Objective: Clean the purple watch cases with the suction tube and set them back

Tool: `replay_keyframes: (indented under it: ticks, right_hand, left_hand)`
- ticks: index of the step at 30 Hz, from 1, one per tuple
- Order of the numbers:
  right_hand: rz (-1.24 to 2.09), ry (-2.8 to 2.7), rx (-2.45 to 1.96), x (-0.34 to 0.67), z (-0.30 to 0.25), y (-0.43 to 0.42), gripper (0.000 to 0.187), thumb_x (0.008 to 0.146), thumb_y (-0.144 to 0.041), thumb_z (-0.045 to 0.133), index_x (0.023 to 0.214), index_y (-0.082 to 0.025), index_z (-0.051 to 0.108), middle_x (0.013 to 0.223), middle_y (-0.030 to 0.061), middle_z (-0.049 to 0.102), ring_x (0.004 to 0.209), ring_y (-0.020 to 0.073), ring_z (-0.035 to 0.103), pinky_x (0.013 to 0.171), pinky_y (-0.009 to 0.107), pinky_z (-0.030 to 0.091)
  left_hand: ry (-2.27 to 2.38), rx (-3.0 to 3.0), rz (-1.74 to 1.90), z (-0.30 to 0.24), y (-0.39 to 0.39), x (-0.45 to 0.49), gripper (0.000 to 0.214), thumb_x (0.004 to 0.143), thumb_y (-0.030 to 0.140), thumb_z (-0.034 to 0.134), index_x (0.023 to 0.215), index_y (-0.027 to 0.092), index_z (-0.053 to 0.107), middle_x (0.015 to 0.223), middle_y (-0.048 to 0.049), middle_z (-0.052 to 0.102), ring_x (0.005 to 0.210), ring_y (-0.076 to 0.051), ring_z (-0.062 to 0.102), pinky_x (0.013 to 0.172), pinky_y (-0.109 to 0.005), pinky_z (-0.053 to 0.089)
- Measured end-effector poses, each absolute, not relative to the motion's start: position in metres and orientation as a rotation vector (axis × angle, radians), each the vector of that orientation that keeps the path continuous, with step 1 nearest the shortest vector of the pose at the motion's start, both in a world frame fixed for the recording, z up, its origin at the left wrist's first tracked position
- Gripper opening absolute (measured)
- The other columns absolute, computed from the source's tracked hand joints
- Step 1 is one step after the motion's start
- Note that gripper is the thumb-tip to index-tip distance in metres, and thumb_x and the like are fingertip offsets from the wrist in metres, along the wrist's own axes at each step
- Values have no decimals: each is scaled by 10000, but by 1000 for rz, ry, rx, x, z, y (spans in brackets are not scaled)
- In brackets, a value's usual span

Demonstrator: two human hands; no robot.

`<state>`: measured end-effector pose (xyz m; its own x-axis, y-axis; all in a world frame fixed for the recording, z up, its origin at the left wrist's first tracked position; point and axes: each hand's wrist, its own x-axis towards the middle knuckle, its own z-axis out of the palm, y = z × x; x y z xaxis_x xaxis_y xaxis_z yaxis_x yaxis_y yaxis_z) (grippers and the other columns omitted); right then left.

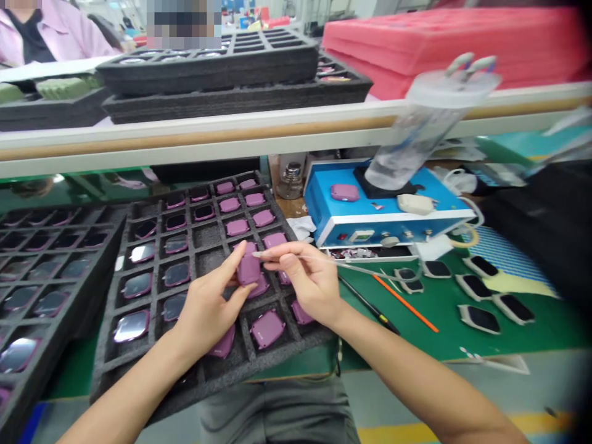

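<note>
My left hand [210,302] grips a purple smartwatch case [250,266] between thumb and fingers, above a black foam tray [206,262]. Pinched in my right hand [308,277] is a thin pale tool with a narrow tip [259,254], which meets or nearly meets the case's edge. A clear tube seems to trail from this tool to the right. Below my hands, compartments of the tray hold more purple cases [268,328], and others to the left hold cases with dark glossy screens [177,274]. Whether the tip touches the case, I cannot tell.
A blue machine [388,206] carrying a clear cylinder [411,135] stands behind right. On the green mat lie an orange stick [407,303], a black pen-like tool [370,305] and several pale watches [480,319]. Another tray [50,271] sits left. Foam trays and a person are beyond the shelf [296,123].
</note>
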<state>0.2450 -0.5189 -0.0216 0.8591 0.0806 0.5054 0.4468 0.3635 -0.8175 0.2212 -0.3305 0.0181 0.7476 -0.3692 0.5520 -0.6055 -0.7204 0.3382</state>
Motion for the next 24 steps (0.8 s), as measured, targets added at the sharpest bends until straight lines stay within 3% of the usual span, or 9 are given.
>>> replay_keyframes:
  ticks: [3,7,9,12,17,20,24]
  right_hand:
    - [-238,-518,-1198,249,-22,-519,225,1010,-356,611,1071,-163,708,1053,87,734,941,176,735,861,334,651]
    - [-248,-518,-1184,249,-21,-519,216,1007,-350,614,1062,-164,709,1041,82,732,958,178,731,835,320,657]
    - [-257,-522,-1171,247,-20,-519,190,1010,-326,610,1052,-169,708,1021,70,731,919,160,733,810,301,663]
    - [-253,-515,-1188,245,-20,-519,173,1014,-309,604,1061,-175,704,1035,70,731,909,164,740,767,285,670]
    - [-244,-521,-1157,242,-18,-519,157,1017,-293,602,1060,-186,708,1036,69,740,992,198,742,734,280,677]
    - [-256,-529,-1125,240,-16,-519,150,1022,-272,593,1054,-190,715,1016,59,741,966,183,745,774,302,677]
    - [-251,-528,-1081,240,-15,-520,157,1032,-267,578,1057,-186,710,1003,56,740,957,178,746,830,329,668]
  left_hand:
    - [-736,2399,555,18,-330,223,680,869,143,694,1497,71,443,1014,-21,779,844,-64,754,835,-59,557]
    - [-705,2434,459,20,-331,221,673,925,176,617,1544,92,368,929,-2,777,782,-62,747,785,-91,583]
    - [-695,2450,441,20,-331,220,681,935,214,610,1559,119,352,1091,-48,765,870,-81,754,839,-131,598]
    - [-726,2435,478,18,-330,220,717,934,263,622,1583,215,320,1464,-89,569,1242,-140,655,1031,-212,560]
    - [-725,2413,500,11,-327,220,770,945,269,608,1609,320,222,1507,-66,529,1372,-143,557,1155,-283,490]
    - [-694,2366,502,9,-327,218,786,937,260,623,1606,296,212,1513,-97,514,1366,-137,561,1160,-250,480]
    - [-760,2320,584,12,-329,215,674,905,210,666,1506,245,364,1399,-82,599,1301,-94,606,1137,-157,473]
